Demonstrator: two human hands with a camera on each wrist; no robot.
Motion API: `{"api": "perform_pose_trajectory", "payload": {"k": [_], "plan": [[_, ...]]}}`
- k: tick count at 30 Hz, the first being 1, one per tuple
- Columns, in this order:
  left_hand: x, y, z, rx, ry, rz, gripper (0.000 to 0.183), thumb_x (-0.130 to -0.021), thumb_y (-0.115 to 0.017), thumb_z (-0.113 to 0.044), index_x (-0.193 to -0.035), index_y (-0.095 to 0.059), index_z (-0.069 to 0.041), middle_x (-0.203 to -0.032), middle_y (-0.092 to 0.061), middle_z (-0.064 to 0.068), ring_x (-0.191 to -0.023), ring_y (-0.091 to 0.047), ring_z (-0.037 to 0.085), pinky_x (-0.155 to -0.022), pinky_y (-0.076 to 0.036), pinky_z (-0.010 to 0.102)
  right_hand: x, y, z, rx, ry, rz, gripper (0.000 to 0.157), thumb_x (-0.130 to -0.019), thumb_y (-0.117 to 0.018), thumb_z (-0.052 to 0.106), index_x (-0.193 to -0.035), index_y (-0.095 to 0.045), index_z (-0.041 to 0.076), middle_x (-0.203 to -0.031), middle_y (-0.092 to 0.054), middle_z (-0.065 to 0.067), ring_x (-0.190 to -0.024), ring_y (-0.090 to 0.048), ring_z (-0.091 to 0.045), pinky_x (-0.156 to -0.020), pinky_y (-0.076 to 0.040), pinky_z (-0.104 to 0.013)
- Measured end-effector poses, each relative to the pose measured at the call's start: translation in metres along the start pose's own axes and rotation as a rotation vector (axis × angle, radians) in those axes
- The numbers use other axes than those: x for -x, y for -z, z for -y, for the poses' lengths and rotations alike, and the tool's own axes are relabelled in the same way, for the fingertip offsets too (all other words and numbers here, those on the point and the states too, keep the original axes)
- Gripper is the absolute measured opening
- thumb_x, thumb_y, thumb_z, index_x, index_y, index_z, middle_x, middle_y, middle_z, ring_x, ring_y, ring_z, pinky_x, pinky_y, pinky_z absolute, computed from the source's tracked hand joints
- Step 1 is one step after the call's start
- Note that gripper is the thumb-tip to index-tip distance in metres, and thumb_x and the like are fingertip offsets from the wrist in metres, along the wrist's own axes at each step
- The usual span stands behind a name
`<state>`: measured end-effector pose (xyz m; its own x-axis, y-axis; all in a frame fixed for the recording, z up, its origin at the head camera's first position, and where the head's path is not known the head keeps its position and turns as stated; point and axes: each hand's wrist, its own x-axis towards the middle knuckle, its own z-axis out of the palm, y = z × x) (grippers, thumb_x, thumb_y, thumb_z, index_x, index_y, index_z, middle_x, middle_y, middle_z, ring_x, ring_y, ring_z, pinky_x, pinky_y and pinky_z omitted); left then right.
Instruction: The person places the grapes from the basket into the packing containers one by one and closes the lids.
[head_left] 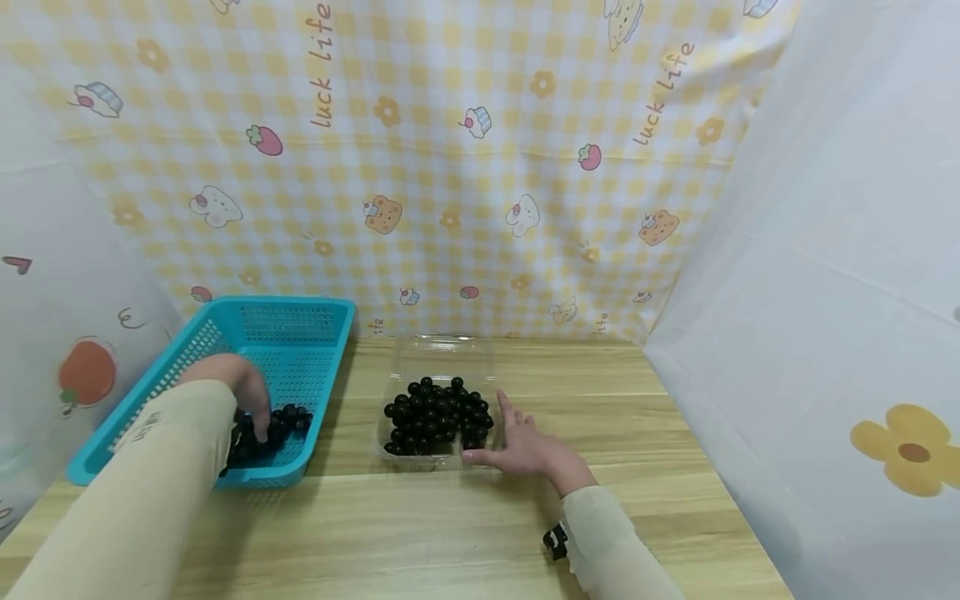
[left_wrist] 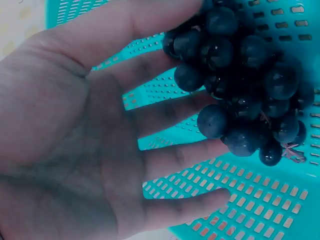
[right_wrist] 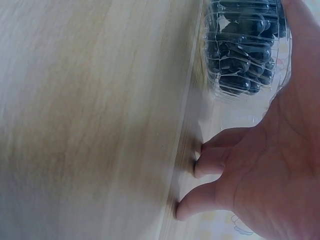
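My left hand (head_left: 236,383) reaches down into the blue plastic basket (head_left: 337,350), its fingers among the dark grapes (head_left: 277,429) at the near end. In the left wrist view, the fingers are spread and mostly straight, passing behind a bunch of grapes (left_wrist: 245,95), with the thumb along its upper side. A clear plastic box (head_left: 401,358) with its lid raised holds more dark grapes (head_left: 431,417). At the box's right side lies my right hand (head_left: 525,446), thumb by the near corner and other fingers extended. In the right wrist view, its fingertips reach down to the table.
The wooden table (head_left: 360,542) carries the basket at left and the box in the middle. A yellow checked cloth (head_left: 450,167) hangs behind them. White sheets (head_left: 825,250) hang along the sides. A small black object (head_left: 556,542) sits at my right sleeve.
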<state>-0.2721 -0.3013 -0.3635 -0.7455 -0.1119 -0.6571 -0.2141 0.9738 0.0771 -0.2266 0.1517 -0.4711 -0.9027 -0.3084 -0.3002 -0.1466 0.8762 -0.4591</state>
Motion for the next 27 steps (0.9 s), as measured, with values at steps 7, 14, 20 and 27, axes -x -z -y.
{"api": "perform_pose_trajectory", "payload": {"k": [7, 14, 20, 27], "plan": [[0.007, -0.003, -0.009, 0.053, 0.119, -0.052, 0.08, -0.077, -0.095, -0.033, -0.133, -0.06, 0.013, -0.134, -0.057, 0.041, -0.116, -0.064, 0.047, -0.093, -0.062, 0.049, 0.0, 0.001, 0.0, -0.006, 0.0, -0.004, 0.135, -0.082, -0.061, 0.09, -0.17, 0.018, 0.026, -0.174, -0.018, -0.029, -0.161, -0.018, -0.055, -0.119, -0.036, -0.075], [0.027, -0.01, -0.018, 0.088, 0.165, -0.107, 0.072, -0.084, -0.091, -0.024, -0.133, -0.057, 0.017, -0.135, -0.056, 0.042, -0.116, -0.063, 0.045, -0.099, -0.061, 0.05, 0.0, 0.001, 0.003, -0.002, -0.002, 0.003, 0.136, -0.08, -0.059, 0.092, -0.17, 0.018, 0.025, -0.174, -0.019, -0.03, -0.161, -0.018, -0.054, -0.119, -0.037, -0.074], [0.008, -0.011, -0.006, 0.102, 0.128, -0.109, 0.07, -0.08, -0.093, -0.029, -0.128, -0.063, 0.013, -0.129, -0.06, 0.039, -0.11, -0.064, 0.043, -0.091, -0.063, 0.05, 0.001, 0.001, 0.002, -0.012, -0.011, -0.004, 0.135, -0.082, -0.061, 0.09, -0.169, 0.021, 0.028, -0.175, -0.017, -0.028, -0.161, -0.018, -0.054, -0.119, -0.037, -0.075], [-0.011, -0.015, 0.014, -0.037, -0.063, -0.018, 0.067, -0.085, -0.087, -0.029, -0.143, -0.064, -0.003, -0.144, -0.05, 0.044, -0.126, -0.054, 0.059, -0.096, -0.058, 0.06, 0.002, -0.001, 0.002, -0.007, -0.023, -0.01, 0.132, -0.083, -0.061, 0.089, -0.169, 0.02, 0.03, -0.175, -0.017, -0.028, -0.161, -0.02, -0.054, -0.116, -0.039, -0.076]]}}
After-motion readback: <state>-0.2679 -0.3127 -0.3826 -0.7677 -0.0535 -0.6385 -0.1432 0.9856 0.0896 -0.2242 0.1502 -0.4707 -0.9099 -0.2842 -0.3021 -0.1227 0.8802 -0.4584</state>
